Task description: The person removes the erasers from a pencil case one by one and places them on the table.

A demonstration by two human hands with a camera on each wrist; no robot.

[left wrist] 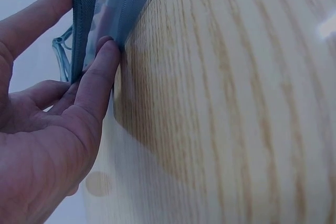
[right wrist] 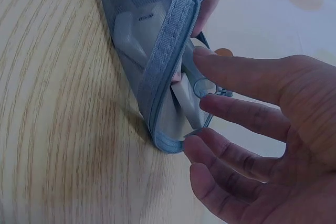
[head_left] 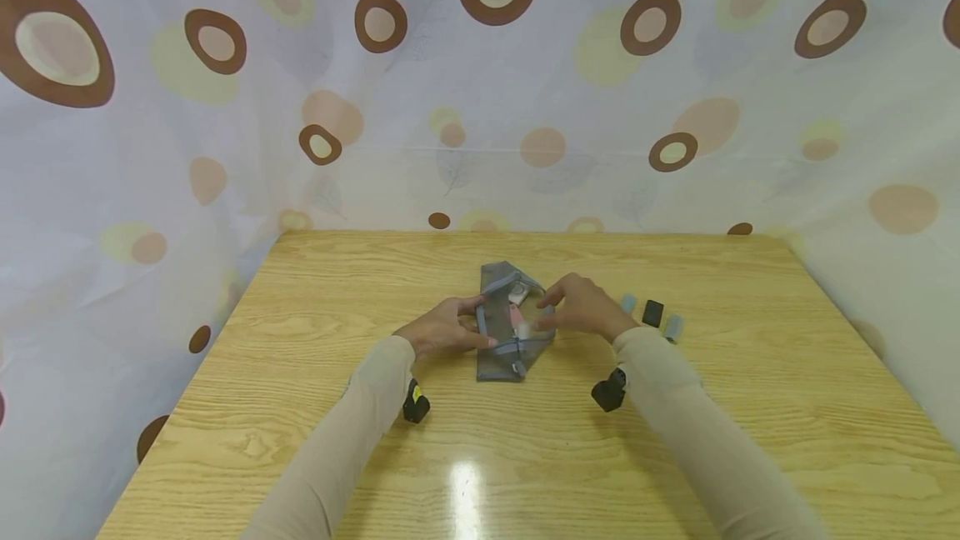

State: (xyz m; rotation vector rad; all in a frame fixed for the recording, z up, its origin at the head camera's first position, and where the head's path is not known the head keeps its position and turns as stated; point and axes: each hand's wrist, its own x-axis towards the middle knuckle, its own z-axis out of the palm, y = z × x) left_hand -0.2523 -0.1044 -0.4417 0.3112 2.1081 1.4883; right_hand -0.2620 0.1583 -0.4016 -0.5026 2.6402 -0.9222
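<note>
A grey-blue mesh zip pouch (head_left: 491,361) lies on the table with its mouth spread wide. My left hand (head_left: 446,326) holds the pouch's left side by its zip edge, some fingers tucked behind the tape (left wrist: 84,19). At the right side of the mouth is my right hand (head_left: 585,307), its thumb and fingers apart and loosely bent around the opening. Inside the pouch are a white piece with dark lettering (right wrist: 149,24), a small pink piece (head_left: 515,315) and a slim white piece (right wrist: 187,100) near the right fingertips. A ring-shaped end (right wrist: 203,87) shows between thumb and forefinger.
Right of the pouch, partly behind the right wrist, lie a small black block (head_left: 653,312) and two light blue pieces, one blue piece (head_left: 673,327) nearer me. Black wrist cameras hang under both sleeves. A patterned cloth (head_left: 480,190) rises behind the wooden table (head_left: 337,273).
</note>
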